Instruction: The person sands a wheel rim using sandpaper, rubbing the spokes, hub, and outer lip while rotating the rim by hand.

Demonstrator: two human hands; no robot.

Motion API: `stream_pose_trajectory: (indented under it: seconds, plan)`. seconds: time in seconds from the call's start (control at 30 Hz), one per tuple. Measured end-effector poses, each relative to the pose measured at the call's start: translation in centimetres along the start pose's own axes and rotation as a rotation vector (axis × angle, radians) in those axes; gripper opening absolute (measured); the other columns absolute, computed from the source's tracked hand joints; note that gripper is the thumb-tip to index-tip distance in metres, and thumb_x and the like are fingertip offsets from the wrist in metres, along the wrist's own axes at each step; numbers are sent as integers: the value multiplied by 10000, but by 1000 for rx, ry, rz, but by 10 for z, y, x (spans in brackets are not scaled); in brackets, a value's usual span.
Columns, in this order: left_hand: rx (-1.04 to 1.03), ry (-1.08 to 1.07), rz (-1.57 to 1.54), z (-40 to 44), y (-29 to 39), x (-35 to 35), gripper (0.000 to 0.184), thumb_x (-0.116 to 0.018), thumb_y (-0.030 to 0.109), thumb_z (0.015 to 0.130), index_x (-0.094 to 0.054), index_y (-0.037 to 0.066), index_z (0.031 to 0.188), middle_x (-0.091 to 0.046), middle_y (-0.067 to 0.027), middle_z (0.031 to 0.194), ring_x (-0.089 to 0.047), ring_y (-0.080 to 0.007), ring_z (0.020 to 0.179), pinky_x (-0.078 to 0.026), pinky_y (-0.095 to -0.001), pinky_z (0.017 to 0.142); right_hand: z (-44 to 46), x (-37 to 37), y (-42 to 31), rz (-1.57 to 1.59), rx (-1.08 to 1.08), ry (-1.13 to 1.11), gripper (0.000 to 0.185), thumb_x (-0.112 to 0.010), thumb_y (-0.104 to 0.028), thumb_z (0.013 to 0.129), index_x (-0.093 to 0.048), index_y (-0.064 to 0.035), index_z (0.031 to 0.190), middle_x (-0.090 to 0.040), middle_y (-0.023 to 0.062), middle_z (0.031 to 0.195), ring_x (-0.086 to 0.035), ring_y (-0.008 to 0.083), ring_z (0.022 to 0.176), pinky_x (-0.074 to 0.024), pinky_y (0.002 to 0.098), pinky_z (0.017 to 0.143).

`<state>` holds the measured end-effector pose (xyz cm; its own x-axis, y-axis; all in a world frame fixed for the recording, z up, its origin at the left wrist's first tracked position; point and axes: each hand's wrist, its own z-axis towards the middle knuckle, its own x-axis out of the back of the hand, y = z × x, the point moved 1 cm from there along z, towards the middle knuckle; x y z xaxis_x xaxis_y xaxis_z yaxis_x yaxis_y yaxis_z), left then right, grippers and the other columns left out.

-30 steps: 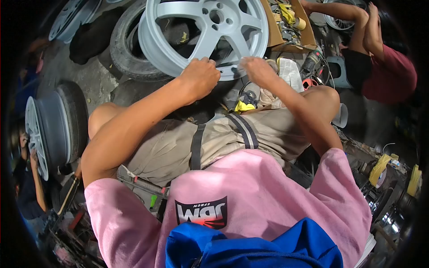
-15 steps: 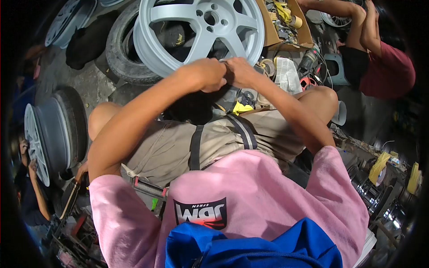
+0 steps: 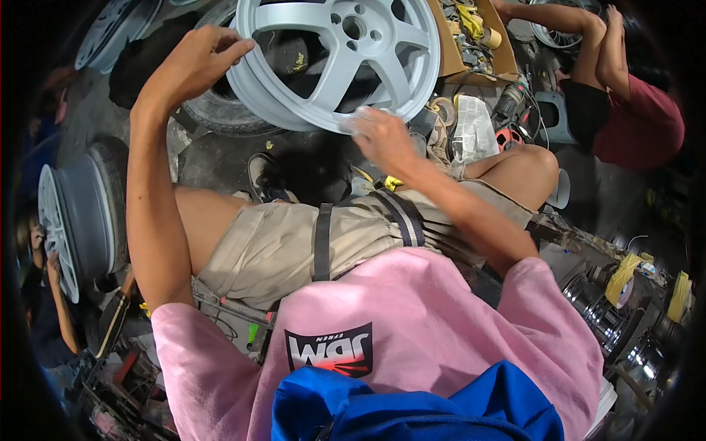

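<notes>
A pale grey spoked wheel rim [image 3: 340, 77] rests tilted in front of me, over a dusty tyre [image 3: 234, 117]. At its upper left edge is my left hand [image 3: 197, 62], fingers bent and thumb against the lip. My right hand [image 3: 390, 147] is closed at the rim's near edge, pinching a small whitish piece [image 3: 359, 121], blurred, perhaps paper or cloth. Its fingertips press close to the lip.
A cardboard box [image 3: 482, 66] of tools and tape stands beyond the rim. Newspaper [image 3: 474, 125] and a power tool [image 3: 507, 103] lie on the right. Another rim with tyre [image 3: 84, 220] stands left, with a person's hands on it. Another person [image 3: 636, 117] sits at right.
My hands, together at the rim's near edge before, have parted. The left went up and left to the rim's side; the right stays near the lower edge. The rim has shifted slightly right.
</notes>
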<state>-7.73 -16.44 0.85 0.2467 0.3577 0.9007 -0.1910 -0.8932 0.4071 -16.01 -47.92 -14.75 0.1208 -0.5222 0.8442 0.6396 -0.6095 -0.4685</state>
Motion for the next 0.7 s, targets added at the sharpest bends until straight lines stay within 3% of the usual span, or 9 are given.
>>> stream_pose_trajectory:
  seconds: [0.1,0.13,0.23,0.27,0.37,0.5,0.63,0.7]
  plan:
    - [-164,85,-54,11,-8,-5,454,-615,374,1038,-723,-51,1156,-724,-154,858,-670,-214,795,-522,-363,787,6,3,-14,115,-109,-41,187,-680,-62,839,-741,-46,1015,-695,181,1022,-691,363,984,-575,450,875]
    - [-127,62,-8,14,-10,-5,456,-613,383,1040,-724,-48,1140,-729,-149,874,-673,-206,807,-522,-361,784,2,8,-4,99,-134,-72,197,-677,-51,837,-740,-40,1023,-688,179,1002,-687,367,973,-572,453,867]
    - [-75,72,-16,14,-13,-1,466,-608,395,1044,-725,-52,1105,-707,-122,839,-638,-187,767,-512,-347,756,-36,4,66,-129,11,55,230,-653,-9,853,-751,-50,1057,-695,153,977,-687,371,932,-563,467,840]
    - [-69,75,-20,14,-17,1,466,-608,395,1044,-725,-52,1105,-707,-122,839,-638,-187,767,-512,-347,756,-31,15,61,-69,-86,-54,208,-650,-17,860,-756,-58,1033,-682,158,922,-687,375,917,-561,470,835]
    - [-71,62,7,18,-23,2,466,-608,395,1046,-726,-54,1082,-663,-85,794,-580,-158,728,-493,-332,721,-1,6,15,93,-89,-60,187,-654,-33,877,-759,-64,1029,-683,170,914,-687,376,903,-557,469,819]
    - [-39,37,-25,26,-27,-5,454,-610,387,1048,-732,-49,1079,-637,-58,776,-543,-136,720,-481,-320,705,65,-10,-46,278,-192,144,129,-681,-97,890,-766,-51,975,-679,192,891,-672,404,837,-524,477,761]
    - [-28,67,-98,30,-33,-9,455,-612,395,1046,-735,-43,1064,-676,-62,817,-580,-133,752,-496,-305,738,68,-5,-39,276,-192,162,119,-639,-27,842,-739,-17,907,-666,203,887,-666,429,865,-524,510,801]
    - [-39,68,-95,31,-36,-2,463,-613,403,1045,-735,-44,1054,-685,-64,830,-589,-135,762,-502,-307,749,39,-5,-13,241,-139,-16,199,-658,-1,848,-759,-54,1011,-686,173,924,-670,403,884,-537,463,802]
